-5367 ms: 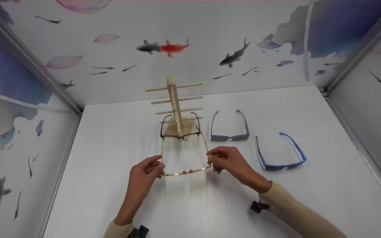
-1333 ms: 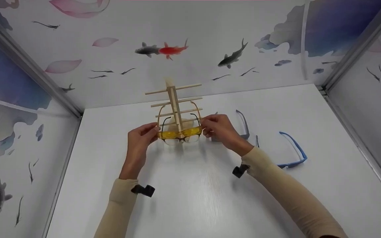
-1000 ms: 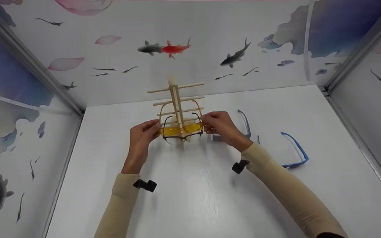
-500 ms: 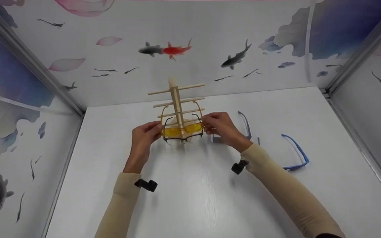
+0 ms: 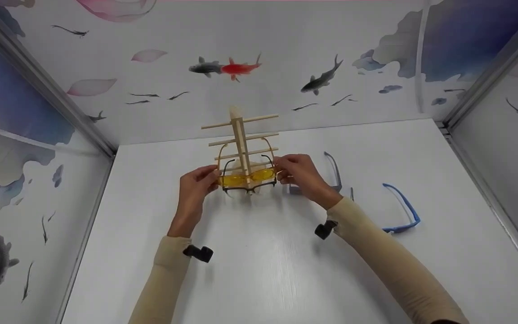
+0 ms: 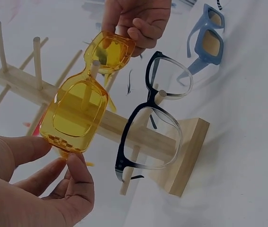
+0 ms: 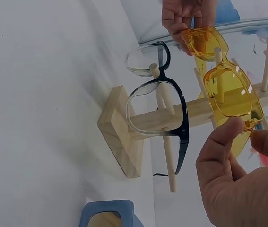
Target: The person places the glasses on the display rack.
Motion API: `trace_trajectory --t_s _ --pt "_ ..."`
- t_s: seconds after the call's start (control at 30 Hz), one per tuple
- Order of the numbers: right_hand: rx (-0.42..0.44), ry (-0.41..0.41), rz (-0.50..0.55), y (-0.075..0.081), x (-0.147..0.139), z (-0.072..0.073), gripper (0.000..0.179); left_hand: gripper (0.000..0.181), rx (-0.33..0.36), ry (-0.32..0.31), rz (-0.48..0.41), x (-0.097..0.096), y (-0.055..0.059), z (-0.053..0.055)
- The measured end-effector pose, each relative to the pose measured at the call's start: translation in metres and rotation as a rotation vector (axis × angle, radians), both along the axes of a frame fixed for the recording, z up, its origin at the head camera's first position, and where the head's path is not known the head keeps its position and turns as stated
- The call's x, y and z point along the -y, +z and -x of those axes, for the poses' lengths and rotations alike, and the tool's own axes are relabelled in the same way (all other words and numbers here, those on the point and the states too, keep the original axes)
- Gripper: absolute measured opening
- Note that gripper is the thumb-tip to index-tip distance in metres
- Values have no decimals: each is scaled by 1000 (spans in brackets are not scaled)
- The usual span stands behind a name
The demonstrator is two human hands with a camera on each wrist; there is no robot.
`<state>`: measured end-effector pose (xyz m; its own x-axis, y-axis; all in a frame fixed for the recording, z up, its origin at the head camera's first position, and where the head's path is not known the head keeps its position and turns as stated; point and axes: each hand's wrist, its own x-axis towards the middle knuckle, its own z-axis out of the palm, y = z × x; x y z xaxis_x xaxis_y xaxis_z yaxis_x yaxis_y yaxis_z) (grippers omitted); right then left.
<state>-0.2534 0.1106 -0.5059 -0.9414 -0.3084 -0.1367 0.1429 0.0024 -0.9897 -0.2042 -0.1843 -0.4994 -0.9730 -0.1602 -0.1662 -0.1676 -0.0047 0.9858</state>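
Both hands hold a pair of yellow transparent glasses [image 5: 234, 181] level in front of a wooden display stand [image 5: 239, 135]. My left hand [image 5: 191, 189] pinches the left hinge corner between thumb and fingers, while my right hand [image 5: 304, 174] pinches the right one. In the left wrist view a peg end shows at the bridge of the yellow glasses [image 6: 72, 111], and the temples reach back past the post. Just below them, black-and-clear eyeglasses [image 7: 185, 113] hang on the lowest tier, their bridge over a short peg. The higher crossbars carry no glasses.
To the stand's right, grey-blue sunglasses [image 5: 338, 173] lie on the white table [image 5: 250, 270], partly behind my right hand. Further right are bright blue sunglasses [image 5: 405, 207], partly covered by the right forearm. Printed walls [image 5: 277, 27] enclose the table at back and sides.
Since the oldest frame, both hands have carried the yellow glasses forward from the near side of the table to the stand, above the black pair. Over the last half second they have hardly moved.
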Motion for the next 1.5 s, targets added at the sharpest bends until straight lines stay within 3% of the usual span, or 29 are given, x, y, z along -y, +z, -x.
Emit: trace_trajectory --t_s 0.23,0.67,0.93,1.5 --pt "0 -87 -63 3 -8 -8 48 33 -24 9 155 3 -4 -9" --pt "-23 -99 -104 -7 -41 -25 50 27 -36 34 270 5 -15 -36" --pt "-57 -97 -123 -11 -63 -39 49 22 -54 0 285 1 -14 -52" --pt "-82 -99 -168 -23 -95 -55 46 22 -46 -64 264 -15 -13 -65"
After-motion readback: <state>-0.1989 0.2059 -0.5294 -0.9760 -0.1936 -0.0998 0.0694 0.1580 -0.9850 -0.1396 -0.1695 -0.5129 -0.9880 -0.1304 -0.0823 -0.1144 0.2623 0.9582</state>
